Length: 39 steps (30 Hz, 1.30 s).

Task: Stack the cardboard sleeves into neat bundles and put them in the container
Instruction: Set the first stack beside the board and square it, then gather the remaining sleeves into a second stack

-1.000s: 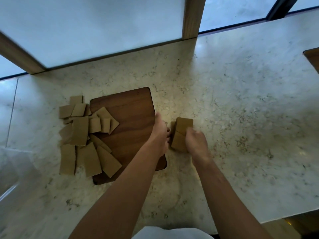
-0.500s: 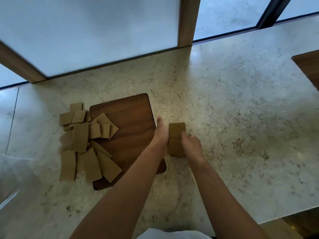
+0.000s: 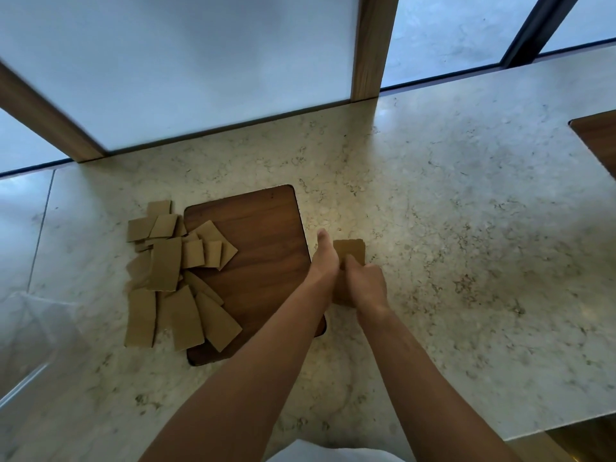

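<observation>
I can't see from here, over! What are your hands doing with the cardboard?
Left hand flat against bundle, right hand gripping it. Bundle on counter. Loose sleeves left. Nothing in the way.

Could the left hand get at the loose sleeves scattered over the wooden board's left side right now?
Probably yes. Nothing lies between the left hand and the loose sleeves, only bare wooden board. But it is pressed against the bundle the right hand grips.

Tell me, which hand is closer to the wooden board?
Left. The left hand lies along the board's right edge; the right hand is farther right, across the bundle.
</observation>
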Available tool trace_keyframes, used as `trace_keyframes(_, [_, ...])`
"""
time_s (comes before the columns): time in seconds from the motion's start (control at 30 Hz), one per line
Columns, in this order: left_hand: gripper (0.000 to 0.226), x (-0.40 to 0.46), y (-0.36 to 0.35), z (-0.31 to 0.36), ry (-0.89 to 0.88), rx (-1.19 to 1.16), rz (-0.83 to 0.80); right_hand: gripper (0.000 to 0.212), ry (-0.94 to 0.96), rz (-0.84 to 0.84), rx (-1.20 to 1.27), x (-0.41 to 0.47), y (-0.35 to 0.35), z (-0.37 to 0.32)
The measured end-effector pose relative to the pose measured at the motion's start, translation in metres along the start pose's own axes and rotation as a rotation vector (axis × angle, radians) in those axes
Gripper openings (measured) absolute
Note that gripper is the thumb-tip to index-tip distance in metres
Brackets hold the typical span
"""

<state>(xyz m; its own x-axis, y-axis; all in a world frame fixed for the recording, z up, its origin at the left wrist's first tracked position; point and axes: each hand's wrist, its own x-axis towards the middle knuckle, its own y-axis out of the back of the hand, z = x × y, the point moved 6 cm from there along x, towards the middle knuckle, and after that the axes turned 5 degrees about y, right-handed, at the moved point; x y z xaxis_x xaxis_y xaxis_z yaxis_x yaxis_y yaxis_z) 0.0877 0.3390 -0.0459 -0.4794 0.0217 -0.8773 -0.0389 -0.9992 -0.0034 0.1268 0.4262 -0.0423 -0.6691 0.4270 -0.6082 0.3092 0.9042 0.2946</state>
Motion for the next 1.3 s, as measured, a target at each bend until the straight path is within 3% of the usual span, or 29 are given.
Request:
trace_keyframes(0.53, [0.079,-0.024,0.063,-0.015,-0.110,0.031,0.109,0.028,0.028,0.069,-0.122,-0.034,0.019,0.026])
trace_keyframes(0.73, [0.058,-0.033,0.115,-0.047,-0.134,0.177,-0.031,0.022,0.041,0.058,-0.194,-0.068,-0.002,0.049])
trace_keyframes(0.93, [0.033,-0.042,0.209,-0.074,-0.069,0.155,-0.029,0.015,0.144,-0.099,-0.295,-0.099,-0.072,0.058])
trace_keyframes(1.13, [0.021,-0.046,0.316,-0.104,-0.053,0.062,0.136,0.018,0.352,-0.249,-0.574,-0.114,-0.172,0.035])
trace_keyframes(1.2, [0.023,-0.045,0.349,-0.111,-0.057,-0.018,0.178,0.024,0.416,-0.267,-0.630,-0.120,-0.206,0.027])
trace_keyframes(1.3, [0.020,-0.042,0.389,-0.120,-0.078,-0.072,0.245,0.050,0.449,-0.279,-0.728,-0.130,-0.248,0.020])
